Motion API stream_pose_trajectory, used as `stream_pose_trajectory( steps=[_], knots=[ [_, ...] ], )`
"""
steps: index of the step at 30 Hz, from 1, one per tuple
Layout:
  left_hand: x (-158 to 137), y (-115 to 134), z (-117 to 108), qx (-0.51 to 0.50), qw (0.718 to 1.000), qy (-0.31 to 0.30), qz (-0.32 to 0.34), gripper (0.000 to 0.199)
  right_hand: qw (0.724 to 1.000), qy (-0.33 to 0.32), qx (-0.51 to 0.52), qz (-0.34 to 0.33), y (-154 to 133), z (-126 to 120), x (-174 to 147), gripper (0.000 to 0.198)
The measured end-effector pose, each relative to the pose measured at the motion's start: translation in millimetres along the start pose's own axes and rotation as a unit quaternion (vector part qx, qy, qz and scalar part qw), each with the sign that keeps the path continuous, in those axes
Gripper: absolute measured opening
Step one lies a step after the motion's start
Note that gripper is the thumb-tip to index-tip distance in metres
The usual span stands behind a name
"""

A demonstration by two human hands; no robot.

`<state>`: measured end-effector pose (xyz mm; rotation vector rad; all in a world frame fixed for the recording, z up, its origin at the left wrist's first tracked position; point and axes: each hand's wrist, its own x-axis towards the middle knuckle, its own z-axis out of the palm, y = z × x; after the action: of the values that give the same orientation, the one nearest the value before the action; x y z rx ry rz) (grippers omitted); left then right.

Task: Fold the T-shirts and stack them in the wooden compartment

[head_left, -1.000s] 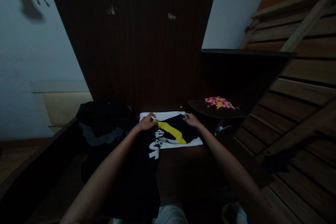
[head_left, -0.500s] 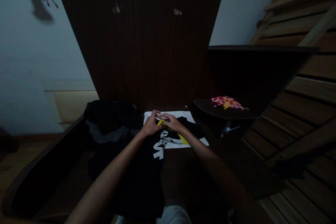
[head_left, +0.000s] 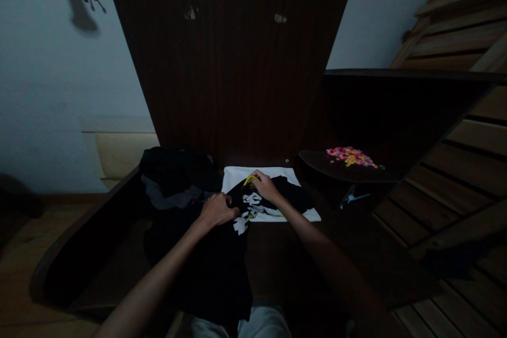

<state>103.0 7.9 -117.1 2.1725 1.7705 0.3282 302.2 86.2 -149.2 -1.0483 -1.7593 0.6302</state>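
Observation:
A black garment with white lettering (head_left: 252, 199), perhaps a T-shirt, lies partly over a flat white cloth or sheet (head_left: 233, 177). Its dark fabric (head_left: 222, 280) runs down toward my lap. My right hand (head_left: 264, 186) pinches a yellow strip (head_left: 249, 180) of the garment near its upper end. Lower and to the left, my left hand (head_left: 218, 209) is closed with its fingers curled on the black fabric, beside the white print. The dim light hides much of the cloth's shape.
A heap of dark and grey clothes (head_left: 174, 179) sits at the left. Small pink, red and yellow pieces (head_left: 350, 156) lie on a dark shelf (head_left: 317, 160) at the right. A tall dark panel (head_left: 237, 74) stands behind, with wooden slats (head_left: 467, 148) at far right.
My left hand has moved down and left, away from my right hand, onto the black fabric. The right hand still holds the yellow strip. The view has shifted slightly left.

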Motion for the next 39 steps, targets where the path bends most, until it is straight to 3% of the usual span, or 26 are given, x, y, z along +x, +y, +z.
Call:
stream_pose_trajectory(
  steps=[4,8,13,21,26,33,39],
  knots=[
    [-7,-7,-11,-0.005,0.997,-0.075,-0.005,0.031,1.0,-0.001,-0.012,-0.011,3,1,0,0.016],
    [-18,-9,-22,-0.049,0.991,-0.121,0.041,0.02,1.0,0.015,-0.014,-0.008,6,2,1,0.017],
    [-36,-14,-15,-0.056,0.996,-0.056,0.049,0.013,0.999,0.049,-0.002,-0.003,6,3,3,0.017],
    [-67,0,27,-0.004,0.995,0.094,0.018,0.038,0.999,0.049,-0.001,-0.002,9,7,2,0.018],
    [-74,4,31,0.079,0.992,0.097,0.01,0.021,0.998,0.055,-0.004,0.006,10,7,2,0.019],
    [-67,-19,11,0.09,0.991,0.094,0.013,0.026,0.998,0.058,-0.011,0.01,9,4,2,0.019],
    [-57,-49,-24,0.113,0.992,0.012,-0.055,0.023,0.998,0.064,-0.017,0.018,9,5,1,0.019]
  ],
)
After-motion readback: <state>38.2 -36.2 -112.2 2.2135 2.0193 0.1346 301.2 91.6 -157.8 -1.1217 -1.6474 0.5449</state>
